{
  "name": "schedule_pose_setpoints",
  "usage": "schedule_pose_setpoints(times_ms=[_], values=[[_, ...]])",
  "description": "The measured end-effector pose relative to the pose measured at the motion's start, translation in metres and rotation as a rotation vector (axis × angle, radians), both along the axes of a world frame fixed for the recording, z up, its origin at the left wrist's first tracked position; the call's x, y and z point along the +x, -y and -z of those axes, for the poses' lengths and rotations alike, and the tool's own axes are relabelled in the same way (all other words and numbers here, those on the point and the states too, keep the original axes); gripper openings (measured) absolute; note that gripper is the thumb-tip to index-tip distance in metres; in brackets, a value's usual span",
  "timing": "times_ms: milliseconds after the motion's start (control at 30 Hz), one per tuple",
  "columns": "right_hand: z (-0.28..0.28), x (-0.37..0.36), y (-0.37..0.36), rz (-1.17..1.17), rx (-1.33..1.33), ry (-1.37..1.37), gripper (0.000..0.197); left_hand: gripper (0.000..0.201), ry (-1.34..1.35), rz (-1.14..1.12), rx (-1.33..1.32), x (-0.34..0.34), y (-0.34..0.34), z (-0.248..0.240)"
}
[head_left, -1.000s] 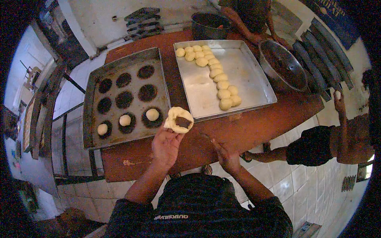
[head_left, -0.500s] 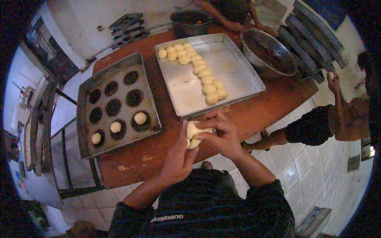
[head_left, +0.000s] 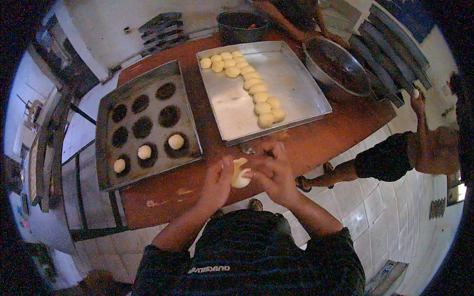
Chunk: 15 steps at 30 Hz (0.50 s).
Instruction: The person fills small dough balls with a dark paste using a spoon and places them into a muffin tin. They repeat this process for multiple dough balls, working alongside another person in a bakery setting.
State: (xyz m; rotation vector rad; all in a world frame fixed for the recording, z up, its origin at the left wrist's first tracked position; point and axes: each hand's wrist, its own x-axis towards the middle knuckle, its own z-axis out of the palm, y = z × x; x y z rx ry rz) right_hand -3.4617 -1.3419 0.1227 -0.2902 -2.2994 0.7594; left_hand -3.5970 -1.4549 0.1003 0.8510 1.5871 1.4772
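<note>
A soft, pale piece of dough [head_left: 240,176] is held between my two hands over the table's near edge. My left hand [head_left: 217,182] grips it from the left, and the fingers of my right hand [head_left: 272,173] pinch its right side; both hands are slightly blurred. Just beyond them, a shallow metal tray [head_left: 301,111] holds a bent row of dough balls [head_left: 256,89]. To the left lies a dark baking pan [head_left: 105,148] with round blackened hollows. Three dough balls [head_left: 144,152] rest along its near row.
The brown wooden table [head_left: 345,123] carries a dark pot [head_left: 242,34] and a steel bowl [head_left: 340,74] of dark filling, where another person's hands [head_left: 335,42] work. Stacked dark trays [head_left: 390,49] stand at the far right. Another person [head_left: 395,153] holds something small and pale at the right.
The dough between my hands has been folded into a more compact shape. My right hand's fingers have shifted over it. The balls in the tray and pan stay put.
</note>
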Motion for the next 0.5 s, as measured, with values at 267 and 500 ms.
schedule_pose_setpoints(times_ms=[267,500], values=[[0.013,-0.011,0.003,0.075,-0.397,0.011,0.017,0.042,-0.142,0.034,0.091,-0.008,-0.006,0.003],[-0.001,-0.003,0.0,-0.014,0.041,0.08,0.013,0.048,0.116,0.13,-0.228,-0.019,0.0,0.003]])
